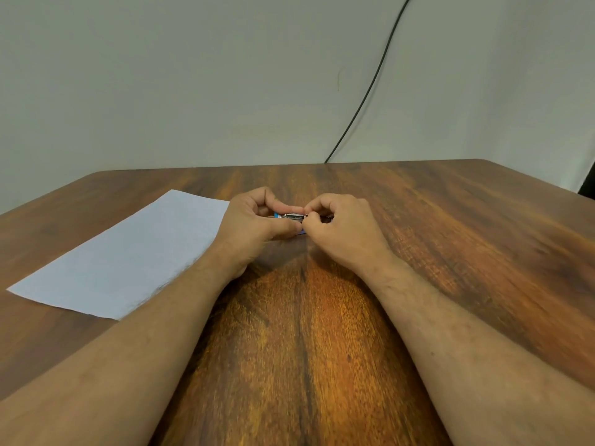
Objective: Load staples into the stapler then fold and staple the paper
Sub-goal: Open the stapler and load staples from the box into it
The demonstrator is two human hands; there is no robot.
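A small blue and metal stapler (291, 217) sits at the middle of the wooden desk (418, 220), held between both hands. The left hand (254, 220) grips its left end, thumb and fingers curled round it. The right hand (341, 226) pinches something at its right end, probably the staples, too small to make out. The paper (128, 255) lies flat just left of the stapler.

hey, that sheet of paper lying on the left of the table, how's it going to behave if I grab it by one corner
The paper looks like one thin sheet lying flat on the table, so it will probably droop and bend. It seems very light, so it may slide on the smooth wood when pushed. Its edges lie flush, so lifting a corner may take a fingernail.
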